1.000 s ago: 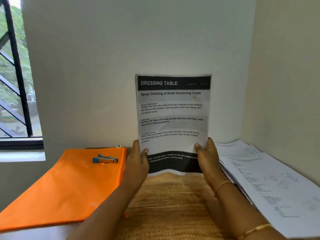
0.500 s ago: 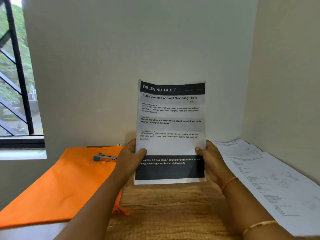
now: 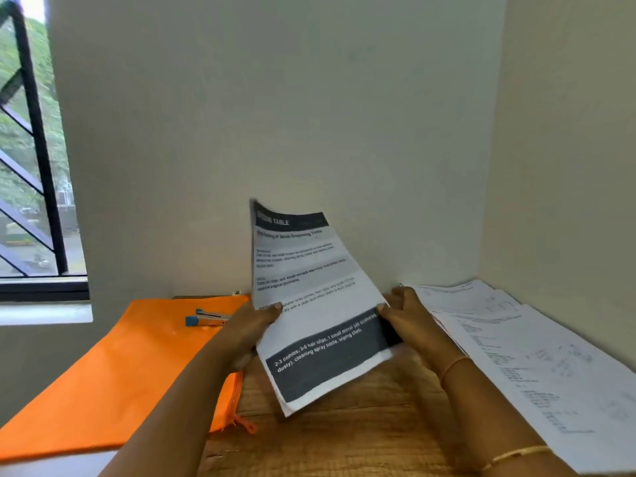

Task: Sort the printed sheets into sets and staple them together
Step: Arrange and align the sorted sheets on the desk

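A set of printed sheets (image 3: 309,297), headed "DRESSING TABLE" with black bands at top and bottom, is held above the wooden table (image 3: 344,438), tilted with its top leaning left. My left hand (image 3: 247,332) grips its left edge, thumb on the front. My right hand (image 3: 409,321) holds the right edge by the lower black band. A blue and silver stapler (image 3: 206,317) lies on an orange zip pouch (image 3: 113,376) to the left, partly hidden behind my left hand.
A spread pile of other printed sheets (image 3: 537,356) covers the table's right side along the side wall. The back wall stands close behind the table. A barred window (image 3: 31,160) is at the left.
The sheets have dropped lower and turned from upright to slanted, the bottom swinging toward me and right. Both hands have kept their hold on the edges.
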{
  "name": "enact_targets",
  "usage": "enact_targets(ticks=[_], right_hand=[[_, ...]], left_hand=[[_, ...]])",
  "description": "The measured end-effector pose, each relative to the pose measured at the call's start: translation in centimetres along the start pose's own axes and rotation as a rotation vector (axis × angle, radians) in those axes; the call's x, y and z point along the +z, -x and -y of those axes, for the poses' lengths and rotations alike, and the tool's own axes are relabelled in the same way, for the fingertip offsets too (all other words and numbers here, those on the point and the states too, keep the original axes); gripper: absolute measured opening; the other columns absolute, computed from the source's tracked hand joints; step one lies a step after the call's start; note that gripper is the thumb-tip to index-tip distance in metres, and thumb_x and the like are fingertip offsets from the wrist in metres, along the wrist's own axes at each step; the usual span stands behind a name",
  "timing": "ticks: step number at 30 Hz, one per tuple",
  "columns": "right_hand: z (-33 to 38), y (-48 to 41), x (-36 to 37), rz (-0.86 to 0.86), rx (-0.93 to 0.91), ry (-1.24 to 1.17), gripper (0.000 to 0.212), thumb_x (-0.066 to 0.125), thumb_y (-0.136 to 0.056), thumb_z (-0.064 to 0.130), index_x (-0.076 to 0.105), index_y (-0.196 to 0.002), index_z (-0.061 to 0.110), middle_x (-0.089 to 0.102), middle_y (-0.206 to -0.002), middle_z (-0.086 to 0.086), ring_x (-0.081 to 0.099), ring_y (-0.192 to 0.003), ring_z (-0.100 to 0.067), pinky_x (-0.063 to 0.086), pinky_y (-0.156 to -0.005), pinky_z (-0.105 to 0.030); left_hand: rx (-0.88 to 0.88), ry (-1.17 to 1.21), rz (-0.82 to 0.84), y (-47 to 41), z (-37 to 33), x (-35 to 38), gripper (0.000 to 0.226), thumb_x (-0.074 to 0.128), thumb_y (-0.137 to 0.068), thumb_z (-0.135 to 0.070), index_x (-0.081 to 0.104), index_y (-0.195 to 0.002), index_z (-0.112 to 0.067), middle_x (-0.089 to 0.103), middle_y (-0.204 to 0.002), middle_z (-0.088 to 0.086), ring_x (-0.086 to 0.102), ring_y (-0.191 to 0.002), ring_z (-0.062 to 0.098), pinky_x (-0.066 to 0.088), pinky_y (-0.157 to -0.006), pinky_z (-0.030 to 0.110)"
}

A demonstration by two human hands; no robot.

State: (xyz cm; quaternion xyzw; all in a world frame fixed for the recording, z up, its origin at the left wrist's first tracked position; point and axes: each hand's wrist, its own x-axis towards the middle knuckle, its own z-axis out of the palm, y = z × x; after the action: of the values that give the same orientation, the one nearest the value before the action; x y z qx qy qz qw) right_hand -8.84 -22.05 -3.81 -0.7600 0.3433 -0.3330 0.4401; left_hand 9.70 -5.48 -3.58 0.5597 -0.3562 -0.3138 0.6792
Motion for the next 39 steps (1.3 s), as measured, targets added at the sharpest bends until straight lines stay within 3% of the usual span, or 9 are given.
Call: enact_targets(ticks=[5, 10, 16, 21, 27, 30, 33, 36, 39], right_hand=[[0.5, 0.5, 1.7, -0.145, -0.028, -0.312, 0.078, 0.06, -0.092, 0.03, 0.011, -0.151, 0.015, 0.039, -0.145, -0.004, 0.042, -0.13, -0.025, 0.038, -0.106, -0.038], [1.1, 1.2, 4.0, 0.222, 0.266, -0.839, 0.035, 0.056, -0.094, 0.027, 0.055, -0.124, 0.01, 0.068, -0.107, -0.012, 0.064, -0.096, -0.027, 0.055, -0.074, -0.038], [1.2, 0.9, 3.7, 0.081, 0.273, -0.779, 0.017, 0.046, -0.096, 0.003, 0.057, -0.109, 0.005, 0.067, -0.094, -0.013, 0.064, -0.081, -0.027, 0.052, -0.063, -0.038], [0.7, 0.4, 0.6, -0.13, 0.157, -0.432, 0.015, 0.052, -0.095, 0.011, 0.054, -0.11, 0.008, 0.064, -0.093, -0.008, 0.061, -0.083, -0.022, 0.049, -0.074, -0.035], [0.9, 0.7, -0.7, -0.267, -0.024, -0.179, 0.023, 0.046, -0.098, 0.017, 0.054, -0.119, 0.01, 0.059, -0.101, -0.004, 0.054, -0.09, -0.019, 0.042, -0.079, -0.032], [1.1, 1.1, -1.1, -0.363, -0.112, -0.172, 0.029, 0.046, -0.099, 0.017, 0.054, -0.125, 0.008, 0.061, -0.112, -0.009, 0.056, -0.101, -0.024, 0.044, -0.084, -0.032], [1.7, 1.2, -1.7, -0.414, -0.191, -0.206, 0.03, 0.047, -0.098, 0.017, 0.053, -0.126, 0.008, 0.059, -0.108, -0.004, 0.053, -0.099, -0.02, 0.043, -0.084, -0.03], [1.2, 0.9, -1.6, -0.387, -0.153, -0.2, 0.03, 0.048, -0.098, 0.019, 0.054, -0.125, 0.008, 0.061, -0.11, -0.006, 0.056, -0.102, -0.023, 0.045, -0.084, -0.033], [0.0, 0.5, -1.1, -0.343, -0.034, -0.177, 0.029, 0.05, -0.097, 0.018, 0.055, -0.123, 0.008, 0.062, -0.116, -0.013, 0.058, -0.107, -0.032, 0.046, -0.085, -0.036]], left_hand=[[0.119, -0.013, -0.347, -1.3, 0.9, 0.6, 0.029, 0.048, -0.098, -0.021, 0.048, -0.127, -0.015, 0.06, -0.122, 0.013, 0.061, -0.103, 0.031, 0.05, -0.091, 0.049], [0.132, 0.168, -0.462, -1.5, 2.0, 2.4, 0.042, 0.048, -0.098, -0.02, 0.04, -0.139, -0.017, 0.055, -0.131, 0.007, 0.055, -0.116, 0.031, 0.044, -0.1, 0.053], [0.011, 0.377, -0.29, -1.1, 2.3, 3.4, 0.028, 0.054, -0.093, -0.006, 0.053, -0.12, -0.014, 0.064, -0.112, 0.011, 0.061, -0.102, 0.03, 0.052, -0.085, 0.047], [0.124, 0.469, -0.402, -1.4, 1.2, -0.4, 0.028, 0.052, -0.088, 0.009, 0.054, -0.111, -0.006, 0.063, -0.107, 0.016, 0.063, -0.088, 0.027, 0.059, -0.059, 0.036], [0.173, 0.046, -0.55, -1.2, 0.8, -1.9, 0.037, 0.061, -0.082, 0.008, 0.051, -0.114, -0.009, 0.066, -0.097, 0.016, 0.066, -0.073, 0.024, 0.057, -0.063, 0.036], [0.22, -0.175, -0.485, -1.0, 0.9, -1.3, 0.037, 0.06, -0.083, 0.006, 0.049, -0.113, -0.013, 0.064, -0.091, 0.008, 0.064, -0.071, 0.015, 0.053, -0.05, 0.021], [0.309, -0.38, -0.401, -0.8, 0.9, -0.3, 0.026, 0.059, -0.088, -0.003, 0.048, -0.11, -0.014, 0.061, -0.098, 0.003, 0.063, -0.081, 0.015, 0.049, -0.057, 0.018], [0.347, -0.538, -0.338, -0.9, 1.7, 0.0, 0.025, 0.057, -0.091, -0.006, 0.049, -0.114, -0.013, 0.061, -0.11, 0.005, 0.061, -0.093, 0.017, 0.05, -0.069, 0.02], [0.353, -0.683, -0.333, -0.8, 2.8, 0.2, 0.025, 0.054, -0.092, -0.003, 0.051, -0.117, -0.009, 0.063, -0.114, 0.011, 0.057, -0.089, 0.013, 0.043, -0.059, 0.007]])
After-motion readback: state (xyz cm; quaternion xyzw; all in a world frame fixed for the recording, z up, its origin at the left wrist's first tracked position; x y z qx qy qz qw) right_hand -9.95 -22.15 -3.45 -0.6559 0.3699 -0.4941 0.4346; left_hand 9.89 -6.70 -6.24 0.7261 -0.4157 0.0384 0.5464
